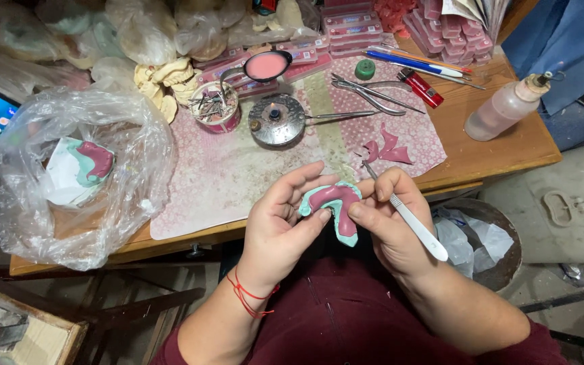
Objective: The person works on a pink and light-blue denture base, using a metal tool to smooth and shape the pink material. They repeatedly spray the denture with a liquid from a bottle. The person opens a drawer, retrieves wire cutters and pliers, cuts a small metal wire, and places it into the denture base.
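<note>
A teal dental cast with dark pink wax on it (pixel 337 206) is held between both hands above my lap, at the table's front edge. My left hand (pixel 282 223) cups it from the left with the thumb on the wax. My right hand (pixel 390 216) pinches its right side and also grips a white-handled metal tool (pixel 417 230), blade pointing up toward the table. Pink wax scraps (pixel 388 149) lie on the patterned mat (pixel 238 176) just beyond my right hand.
A clear plastic bag (pixel 76 169) at left holds another teal and pink cast (pixel 92 162). A round metal burner (pixel 276 119), cup of small tools (pixel 214 108), pliers (pixel 366 91), red lighter (pixel 422 88), squeeze bottle (pixel 505 108) and stacked pink boxes (pixel 451 27) crowd the table. A lined bin (pixel 481 236) stands at right.
</note>
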